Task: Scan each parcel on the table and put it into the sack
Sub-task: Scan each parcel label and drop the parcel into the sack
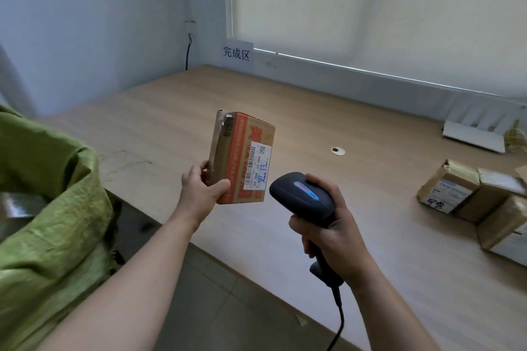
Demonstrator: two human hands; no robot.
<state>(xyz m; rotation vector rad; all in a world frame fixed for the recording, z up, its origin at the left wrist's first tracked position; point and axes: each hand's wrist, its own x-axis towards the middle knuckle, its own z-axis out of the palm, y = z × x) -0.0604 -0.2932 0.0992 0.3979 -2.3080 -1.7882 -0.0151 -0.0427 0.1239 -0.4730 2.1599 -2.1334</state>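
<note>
Parcel [242, 158], cardboard with orange print and a white barcode label: held upright above the near edge of the table [313, 111], my left hand [201, 189] gripping its lower left corner, thumb on the front face, fingers curled behind. Scanner [306, 194], black with cable: my right hand [332, 232] wrapped round its handle, head pointed at the label, just right of the parcel. Sack [48, 194], green, mouth open: near left, beside the table. Further parcels [482, 202]: clustered on the table at right. Sign [236, 53] with printed characters: far wall.
</note>
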